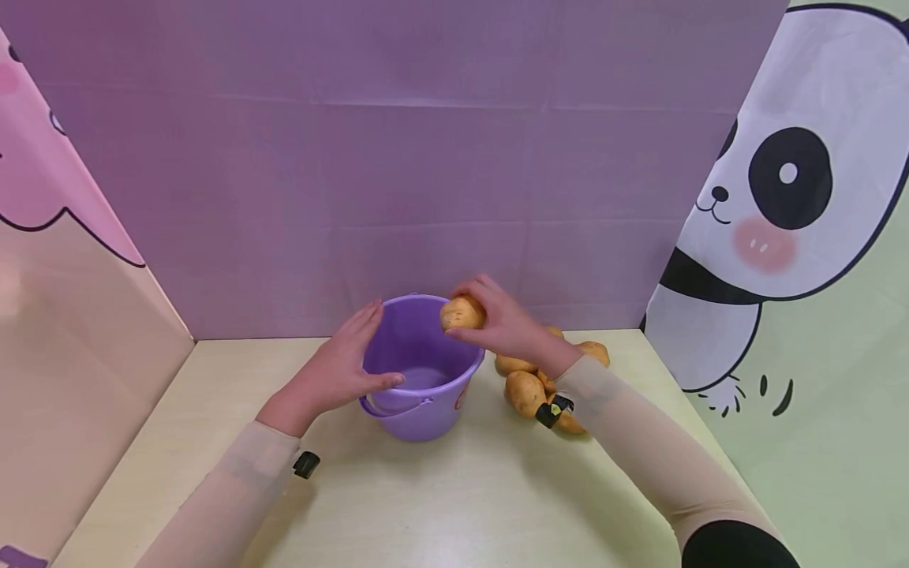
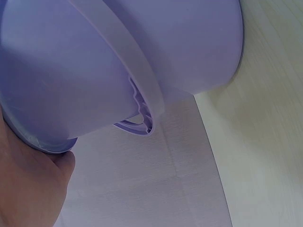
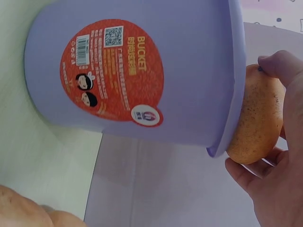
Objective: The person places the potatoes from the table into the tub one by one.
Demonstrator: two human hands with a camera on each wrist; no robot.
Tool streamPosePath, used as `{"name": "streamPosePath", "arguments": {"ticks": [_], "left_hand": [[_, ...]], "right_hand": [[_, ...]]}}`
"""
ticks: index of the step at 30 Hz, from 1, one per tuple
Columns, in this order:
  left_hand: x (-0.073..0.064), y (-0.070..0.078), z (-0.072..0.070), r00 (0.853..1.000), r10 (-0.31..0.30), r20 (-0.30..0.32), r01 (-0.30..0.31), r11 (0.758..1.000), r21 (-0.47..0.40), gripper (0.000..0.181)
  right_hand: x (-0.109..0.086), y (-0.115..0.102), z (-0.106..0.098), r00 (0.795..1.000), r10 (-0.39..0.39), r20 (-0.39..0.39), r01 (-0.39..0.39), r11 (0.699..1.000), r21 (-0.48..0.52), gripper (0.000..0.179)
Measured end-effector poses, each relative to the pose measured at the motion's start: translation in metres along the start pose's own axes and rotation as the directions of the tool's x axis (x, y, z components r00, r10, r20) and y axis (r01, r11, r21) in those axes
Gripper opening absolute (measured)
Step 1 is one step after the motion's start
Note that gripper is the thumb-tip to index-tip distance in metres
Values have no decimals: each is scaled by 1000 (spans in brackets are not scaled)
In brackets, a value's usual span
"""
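A purple wall (image 1: 440, 158) closes off the pale table (image 1: 426, 505) along its back edge, while the tabletop runs forward between the person's sleeves (image 1: 639, 446), leaving room to move in front of the purple bucket (image 1: 426, 422), which stands upright near that back edge. Just right of it lies a pile of potatoes (image 1: 525, 393), partly hidden by the right sleeve. The left hand (image 1: 344, 363) rests at the bucket's left rim, unclenched, fingers extended and thumb spread; the right hand (image 1: 507, 323) grips a single potato (image 1: 463, 312) between thumb and fingers, right at the opposite rim
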State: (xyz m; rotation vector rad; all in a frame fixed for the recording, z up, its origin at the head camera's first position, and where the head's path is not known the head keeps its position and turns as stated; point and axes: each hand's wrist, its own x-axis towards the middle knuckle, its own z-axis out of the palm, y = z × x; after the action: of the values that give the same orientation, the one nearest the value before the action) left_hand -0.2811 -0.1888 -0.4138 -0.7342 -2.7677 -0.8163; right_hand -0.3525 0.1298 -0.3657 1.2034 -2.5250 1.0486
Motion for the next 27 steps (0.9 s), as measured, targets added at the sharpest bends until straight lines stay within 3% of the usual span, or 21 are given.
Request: {"name": "streamPosePath", "arguments": {"ticks": [8,19,27], "left_hand": [[0,1,-1,1000,0,3,0,1000,1,123],[-1,1,-1,1000,-7,8,7,1000,3,124],[0,1,-1,1000,-5,11,5,1000,5,125]], "right_hand": [[12,-4,9,999,3,34,-2,1000,-17,59],[25,-6,25,996,-73,50,75,997,-23,57],[28,-11,33,993,-71,99,76,996,-54,58]]}}
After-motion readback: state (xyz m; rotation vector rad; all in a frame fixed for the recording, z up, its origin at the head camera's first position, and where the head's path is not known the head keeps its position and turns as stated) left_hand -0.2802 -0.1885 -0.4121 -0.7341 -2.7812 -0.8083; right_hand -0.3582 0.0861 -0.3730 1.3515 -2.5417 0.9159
